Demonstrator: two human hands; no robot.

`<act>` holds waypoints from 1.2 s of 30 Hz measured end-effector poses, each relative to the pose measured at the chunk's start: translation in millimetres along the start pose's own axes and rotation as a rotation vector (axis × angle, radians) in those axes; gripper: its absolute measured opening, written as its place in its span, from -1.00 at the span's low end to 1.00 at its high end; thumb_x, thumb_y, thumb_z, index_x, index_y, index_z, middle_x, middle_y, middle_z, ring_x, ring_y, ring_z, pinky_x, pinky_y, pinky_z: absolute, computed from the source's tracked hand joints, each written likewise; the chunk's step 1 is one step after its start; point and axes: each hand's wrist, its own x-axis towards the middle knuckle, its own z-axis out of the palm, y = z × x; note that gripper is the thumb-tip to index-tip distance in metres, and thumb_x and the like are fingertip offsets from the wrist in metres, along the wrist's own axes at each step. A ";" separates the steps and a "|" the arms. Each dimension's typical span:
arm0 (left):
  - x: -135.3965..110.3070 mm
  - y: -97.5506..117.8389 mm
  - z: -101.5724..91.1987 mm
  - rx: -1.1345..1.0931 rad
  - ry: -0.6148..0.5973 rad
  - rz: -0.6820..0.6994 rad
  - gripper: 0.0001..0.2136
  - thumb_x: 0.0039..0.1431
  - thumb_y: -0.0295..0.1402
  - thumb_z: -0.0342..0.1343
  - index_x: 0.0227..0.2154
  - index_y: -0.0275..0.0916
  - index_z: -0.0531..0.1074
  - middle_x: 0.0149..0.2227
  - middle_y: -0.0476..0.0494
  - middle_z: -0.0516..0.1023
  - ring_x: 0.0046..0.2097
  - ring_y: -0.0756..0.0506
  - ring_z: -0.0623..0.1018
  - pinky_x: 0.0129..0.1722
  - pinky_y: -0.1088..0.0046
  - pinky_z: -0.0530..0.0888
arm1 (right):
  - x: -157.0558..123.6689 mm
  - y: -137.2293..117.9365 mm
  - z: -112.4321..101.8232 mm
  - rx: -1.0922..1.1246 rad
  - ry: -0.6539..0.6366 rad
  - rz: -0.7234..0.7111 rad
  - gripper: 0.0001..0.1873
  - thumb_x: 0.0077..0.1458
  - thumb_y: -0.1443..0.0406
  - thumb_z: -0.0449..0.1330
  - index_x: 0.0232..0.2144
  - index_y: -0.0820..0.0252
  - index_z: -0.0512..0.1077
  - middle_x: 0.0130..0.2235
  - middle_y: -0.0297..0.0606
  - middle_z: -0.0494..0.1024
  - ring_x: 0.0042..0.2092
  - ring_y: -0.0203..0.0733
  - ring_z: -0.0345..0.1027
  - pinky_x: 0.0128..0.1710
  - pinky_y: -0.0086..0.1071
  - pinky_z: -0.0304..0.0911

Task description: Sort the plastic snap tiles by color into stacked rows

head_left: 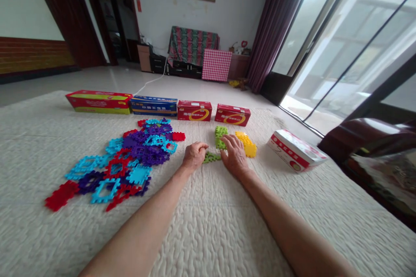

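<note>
My left hand is closed, its fingers curled at the left end of a green toothed building piece on the quilted cover. My right hand has its fingers stretched forward, with the thumb by the right end of that piece. Just beyond its fingertips lie more green toothed pieces, partly covered by the hand. Yellow toothed pieces are gathered right beside it. To the left of my hands spreads a loose heap of interlocking pieces in purple, light blue and red.
A red and yellow-green box, a blue box and two dark red boxes line the far side. A white and red box sits at the right, near a dark glossy piece of furniture.
</note>
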 end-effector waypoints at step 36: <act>0.4 -2.3 3.2 -0.048 0.008 -0.099 -0.64 0.06 -0.64 -0.10 -0.31 -0.25 0.58 -0.25 -0.08 0.65 -0.23 -0.01 0.61 -0.08 0.47 0.52 | -13.2 -13.4 -3.9 0.203 -0.133 -0.120 -0.58 0.12 0.47 -0.04 0.00 0.20 0.38 -0.04 -0.06 0.48 -0.03 -0.08 0.39 -0.03 -0.20 0.35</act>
